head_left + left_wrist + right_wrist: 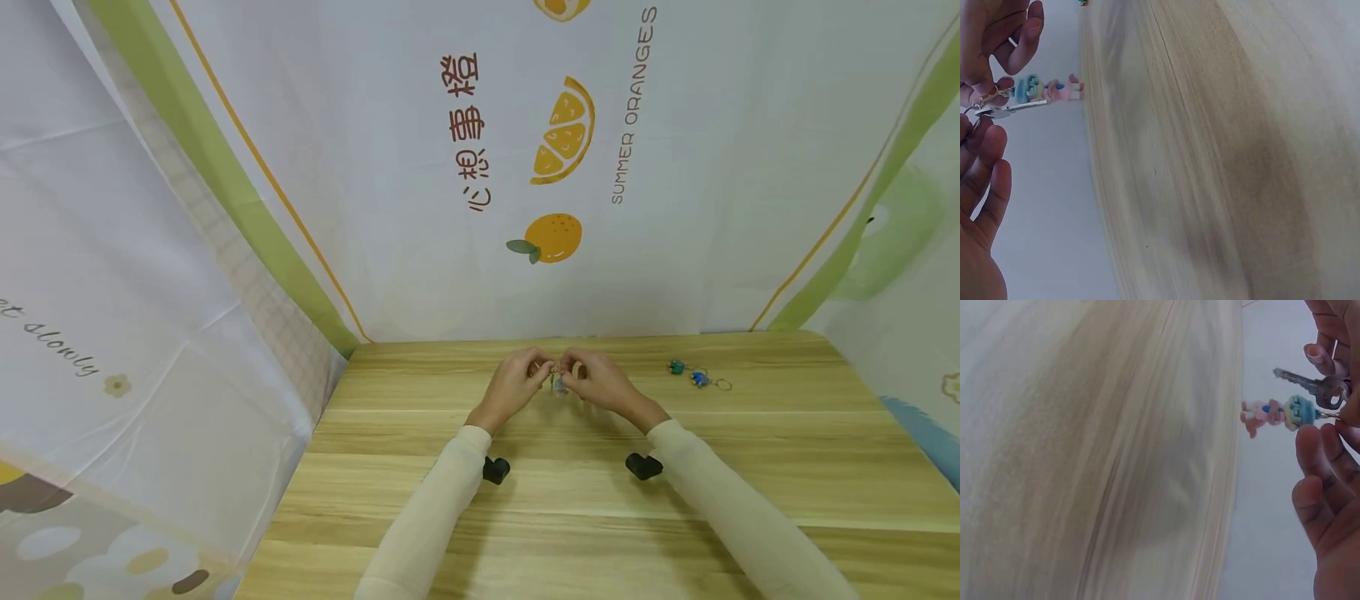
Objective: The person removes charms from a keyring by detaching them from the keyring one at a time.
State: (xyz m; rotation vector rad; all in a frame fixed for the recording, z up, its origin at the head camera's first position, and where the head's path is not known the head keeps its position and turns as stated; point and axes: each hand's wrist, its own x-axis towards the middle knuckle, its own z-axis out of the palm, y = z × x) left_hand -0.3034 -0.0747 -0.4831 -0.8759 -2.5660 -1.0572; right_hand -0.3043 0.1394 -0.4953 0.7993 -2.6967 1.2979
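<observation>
Over the far part of the table, both hands meet fingertip to fingertip. My left hand (516,382) pinches a ring that carries a silver key (1300,380), whose toothed blade points away from the fingers. A small figurine charm (1275,412) with a turquoise top and pink body hangs beside the key. Its short gold chain (999,94) is pinched in my right hand (602,385). In the right wrist view, the other right fingers are loosely bent. Fingertips partly hide the ring where key and chain come together.
To the right on the wooden table (570,517) lie a green charm (677,367) and a blue charm (699,380) with a metal ring. Black wrist cameras (497,470) sit under the sleeves. A printed white cloth (390,167) hangs along the table's back edge.
</observation>
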